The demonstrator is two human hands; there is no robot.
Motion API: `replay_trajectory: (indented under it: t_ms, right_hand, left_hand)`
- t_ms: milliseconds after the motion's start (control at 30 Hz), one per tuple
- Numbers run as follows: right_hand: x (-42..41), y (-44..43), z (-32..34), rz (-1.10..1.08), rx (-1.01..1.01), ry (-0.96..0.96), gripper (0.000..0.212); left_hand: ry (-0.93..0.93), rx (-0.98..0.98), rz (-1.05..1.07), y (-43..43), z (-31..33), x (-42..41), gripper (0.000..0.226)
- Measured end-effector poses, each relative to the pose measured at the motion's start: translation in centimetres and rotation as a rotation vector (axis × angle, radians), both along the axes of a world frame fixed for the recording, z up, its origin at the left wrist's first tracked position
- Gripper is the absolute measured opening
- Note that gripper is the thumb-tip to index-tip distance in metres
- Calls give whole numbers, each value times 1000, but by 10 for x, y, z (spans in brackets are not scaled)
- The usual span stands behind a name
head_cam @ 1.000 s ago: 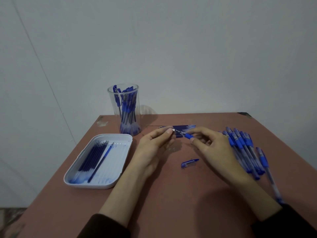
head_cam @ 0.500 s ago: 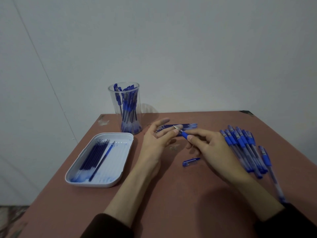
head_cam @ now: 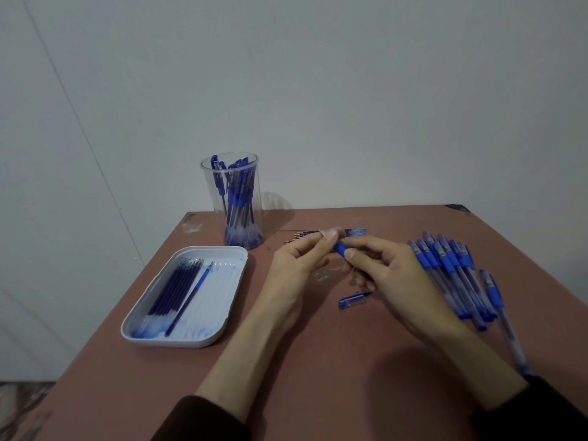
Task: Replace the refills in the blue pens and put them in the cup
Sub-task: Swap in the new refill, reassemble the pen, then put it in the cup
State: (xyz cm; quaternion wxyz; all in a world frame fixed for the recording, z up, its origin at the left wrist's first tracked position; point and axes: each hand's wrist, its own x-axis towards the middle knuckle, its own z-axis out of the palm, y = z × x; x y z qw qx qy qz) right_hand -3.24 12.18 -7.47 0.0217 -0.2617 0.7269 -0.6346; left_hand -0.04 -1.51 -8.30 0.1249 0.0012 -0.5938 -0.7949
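My right hand (head_cam: 391, 275) grips a blue pen (head_cam: 339, 248) by its blue grip section above the table's middle. My left hand (head_cam: 296, 268) pinches that pen's metal tip between thumb and fingers. A loose blue pen cap (head_cam: 353, 300) lies on the table just below my hands. The clear cup (head_cam: 233, 198) at the back left holds several blue pens. A white tray (head_cam: 222, 316) on the left holds several dark blue refills (head_cam: 173, 289). A row of several blue pens (head_cam: 455, 275) lies to the right of my right hand.
A bundle of refills (head_cam: 356, 232) lies on the reddish-brown table (head_cam: 318, 370) behind my hands. One pen (head_cam: 506, 326) lies apart near the table's right edge. A grey wall stands close behind the table.
Both hands have stayed together on the pen. My left fingers, spread half a second ago, have closed onto the pen's tip, and the pen sits slightly lower in my right hand.
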Motion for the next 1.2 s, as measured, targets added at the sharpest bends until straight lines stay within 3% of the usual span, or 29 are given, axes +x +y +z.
replay_trajectory:
  t_ms: [167,367,700,800,933,1000,1067,1133,1200]
  right_hand:
    - [-1,-1,3,13,-126,-54,24]
    - [0,0,0,-41,-7,27,24]
    - [-6,6,5,279,-164,-528,26]
    - [-8,7,5,320,-171,-556,28]
    - [-11,6,5,192,-154,-448,23]
    - [-15,6,3,80,-203,-399,20]
    - [-19,7,2,-4,-239,-387,19]
    - [-21,9,2,-56,-251,-373,18]
    - [-21,10,0,-123,-203,-281,18]
  left_hand:
    - [-7,-13,71,-3,1,0,16]
    - [11,-43,74,-1,3,2,24]
    - [35,41,-35,-4,2,1,21]
    - [27,104,-61,-2,4,1,20]
    - [41,37,-31,4,6,3,17]
    - [32,-195,49,4,-1,-1,16]
    - [28,-694,146,0,-11,-4,27]
    - [45,-1079,108,-3,-17,-4,39]
    - [78,-1271,20,-4,-18,-3,35]
